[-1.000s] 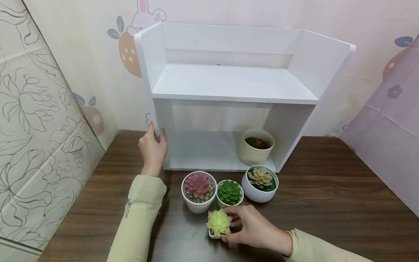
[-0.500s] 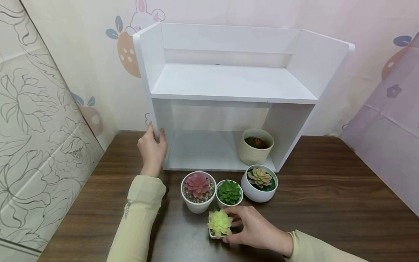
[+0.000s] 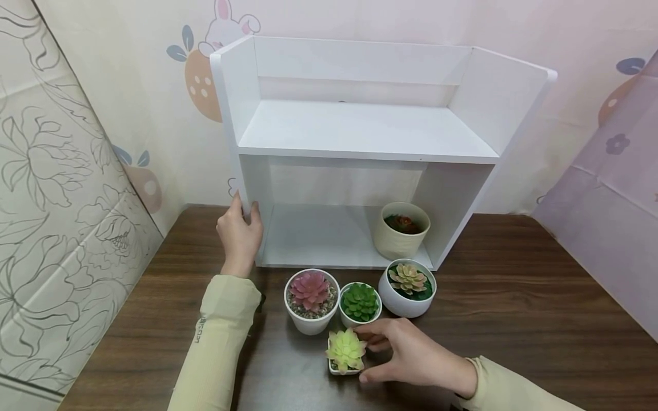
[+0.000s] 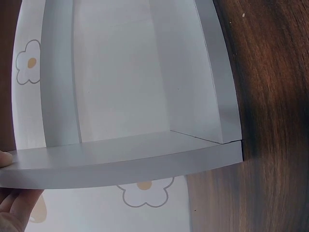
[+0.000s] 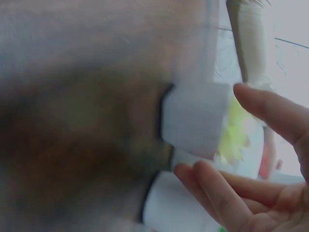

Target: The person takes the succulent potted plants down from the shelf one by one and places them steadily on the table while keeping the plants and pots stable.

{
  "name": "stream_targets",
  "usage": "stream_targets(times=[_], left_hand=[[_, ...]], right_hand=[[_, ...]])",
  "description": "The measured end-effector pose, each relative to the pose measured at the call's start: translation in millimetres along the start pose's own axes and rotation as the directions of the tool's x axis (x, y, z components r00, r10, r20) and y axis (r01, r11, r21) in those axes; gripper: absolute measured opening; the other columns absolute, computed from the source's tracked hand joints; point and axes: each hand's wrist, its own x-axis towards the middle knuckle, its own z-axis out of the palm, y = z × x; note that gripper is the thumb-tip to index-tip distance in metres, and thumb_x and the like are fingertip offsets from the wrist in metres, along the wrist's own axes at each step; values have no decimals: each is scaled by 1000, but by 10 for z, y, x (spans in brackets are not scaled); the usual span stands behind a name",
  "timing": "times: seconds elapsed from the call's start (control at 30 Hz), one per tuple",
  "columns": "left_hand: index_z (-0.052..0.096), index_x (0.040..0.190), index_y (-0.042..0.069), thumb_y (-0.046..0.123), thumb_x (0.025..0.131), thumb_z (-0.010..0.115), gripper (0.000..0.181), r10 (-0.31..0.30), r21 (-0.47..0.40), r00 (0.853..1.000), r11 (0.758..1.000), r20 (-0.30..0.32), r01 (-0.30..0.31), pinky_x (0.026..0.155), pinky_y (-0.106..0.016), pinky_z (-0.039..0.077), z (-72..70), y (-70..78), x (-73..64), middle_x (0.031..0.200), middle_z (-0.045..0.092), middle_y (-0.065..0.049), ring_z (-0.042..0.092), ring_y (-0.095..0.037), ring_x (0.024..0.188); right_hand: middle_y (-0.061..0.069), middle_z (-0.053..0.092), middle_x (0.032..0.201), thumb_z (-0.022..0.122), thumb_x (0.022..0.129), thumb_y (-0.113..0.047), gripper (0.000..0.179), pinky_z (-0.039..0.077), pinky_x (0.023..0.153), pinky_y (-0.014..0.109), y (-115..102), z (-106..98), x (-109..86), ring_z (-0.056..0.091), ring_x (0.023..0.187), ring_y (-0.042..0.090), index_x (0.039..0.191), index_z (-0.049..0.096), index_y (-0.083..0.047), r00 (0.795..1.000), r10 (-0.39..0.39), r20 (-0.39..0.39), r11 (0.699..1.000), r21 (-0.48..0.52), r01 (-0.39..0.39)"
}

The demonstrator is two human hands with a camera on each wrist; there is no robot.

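Observation:
My left hand (image 3: 239, 237) grips the front edge of the left side panel of a white two-tier shelf (image 3: 367, 130); in the left wrist view its thumb and fingers lie on either side of the white panel (image 4: 120, 166). My right hand (image 3: 413, 353) is at the right of a yellow-green succulent (image 3: 345, 349) in a small white square pot (image 5: 193, 121). Thumb and fingers are spread, with a gap between them and the pot. Just behind stands a green succulent (image 3: 360, 302) in a white pot, beside a pink succulent (image 3: 311, 290) in a larger white pot.
A white round pot (image 3: 407, 302) with a pale peach succulent stands in front of the shelf's right end. On the lower shelf board, at the right, is a cream pot (image 3: 398, 240) with a dark reddish plant. Everything rests on a dark wooden table (image 3: 519, 285).
My right hand has let go of the yellow-green succulent's pot and drawn slightly to the right. The pot stays in front of the green succulent. My left hand has kept its place on the shelf.

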Motion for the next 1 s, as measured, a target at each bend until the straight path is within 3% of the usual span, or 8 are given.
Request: stream_targets(times=[0.37, 0.57, 0.77, 1.0], left_hand=[[57, 125, -3, 8, 94, 55, 32, -2, -9, 1000, 1000, 1, 2, 84, -53, 53, 2, -9, 4, 119, 64, -25, 62, -40, 109], [57, 123, -3, 8, 94, 55, 31, 5, -7, 1000, 1000, -2, -5, 84, -54, 53, 3, 3, -1, 118, 64, -25, 63, -41, 108], [58, 122, -4, 7, 94, 56, 31, 8, -10, 1000, 1000, -10, -8, 82, -54, 53, 3, 2, -3, 117, 65, -25, 63, -41, 106], [58, 122, -4, 8, 94, 56, 31, 14, -8, 1000, 1000, -8, -14, 82, -54, 54, 4, -6, -1, 117, 65, -26, 63, -41, 106]], right_hand=[[13, 67, 112, 79, 78, -34, 55, 55, 78, 22, -136, -262, -70, 67, 93, 13, 118, 63, 1, 1000, -6, 1, 999, -43, 6], [10, 70, 107, 77, 80, -33, 49, 56, 75, 23, -195, -384, -73, 66, 89, 8, 114, 65, 0, 994, -39, -101, 998, -50, 34], [4, 71, 101, 77, 81, -29, 39, 56, 74, 25, -246, -514, -48, 66, 84, 5, 111, 68, -6, 962, -73, -264, 994, -100, 48], [-7, 70, 101, 78, 80, -25, 31, 56, 77, 25, -202, -549, -29, 66, 86, 4, 108, 69, -17, 911, -77, -404, 985, -172, 7]])
